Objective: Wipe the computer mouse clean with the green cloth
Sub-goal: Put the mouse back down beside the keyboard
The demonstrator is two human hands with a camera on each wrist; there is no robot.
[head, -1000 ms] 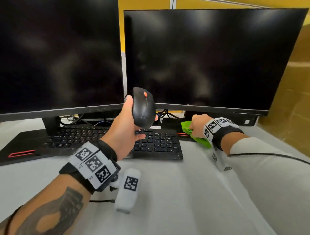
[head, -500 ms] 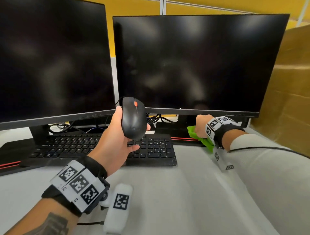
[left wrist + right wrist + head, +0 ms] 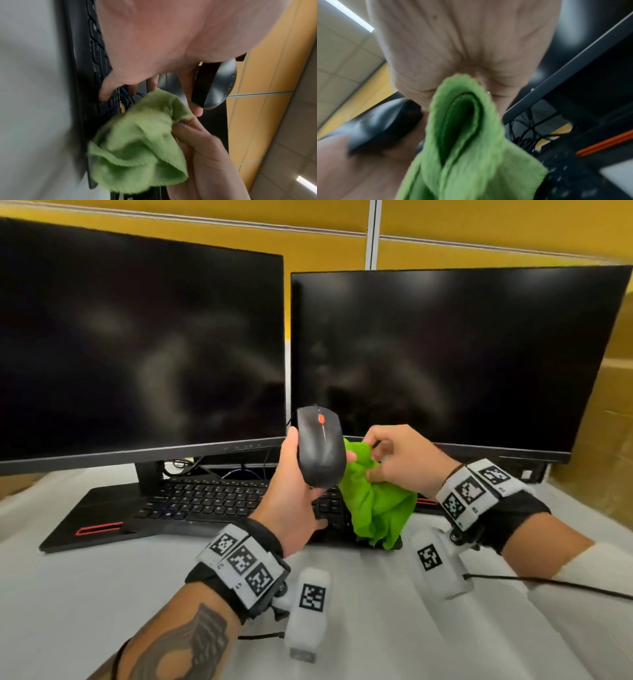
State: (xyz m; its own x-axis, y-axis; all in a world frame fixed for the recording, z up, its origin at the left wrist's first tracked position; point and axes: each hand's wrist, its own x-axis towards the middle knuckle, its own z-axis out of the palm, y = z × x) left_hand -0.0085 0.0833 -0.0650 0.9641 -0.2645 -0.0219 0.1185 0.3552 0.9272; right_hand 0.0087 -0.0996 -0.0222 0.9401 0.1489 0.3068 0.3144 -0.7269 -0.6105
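Observation:
A black computer mouse (image 3: pixel 320 448) with an orange scroll wheel is held up in the air by my left hand (image 3: pixel 295 486), thumb on its left side and fingers round its right side. The mouse (image 3: pixel 217 86) shows edge-on in the left wrist view and as a dark blur (image 3: pixel 383 124) in the right wrist view. My right hand (image 3: pixel 399 462) pinches the top of the green cloth (image 3: pixel 375 501), which hangs crumpled just right of the mouse and touches its right edge. The cloth (image 3: pixel 139 143) (image 3: pixel 464 142) fills the lower part of both wrist views.
Two dark monitors (image 3: pixel 137 337) (image 3: pixel 445 357) stand close behind the hands. A black keyboard (image 3: pixel 205 501) lies under the hands on the white desk (image 3: pixel 102 594). Cables (image 3: pixel 239 470) run behind the keyboard. A brown cardboard box (image 3: pixel 603 419) stands at the right.
My right hand has lifted the green cloth off the desk by the right monitor's base and brought it left, up against the mouse. The left hand still holds the mouse raised.

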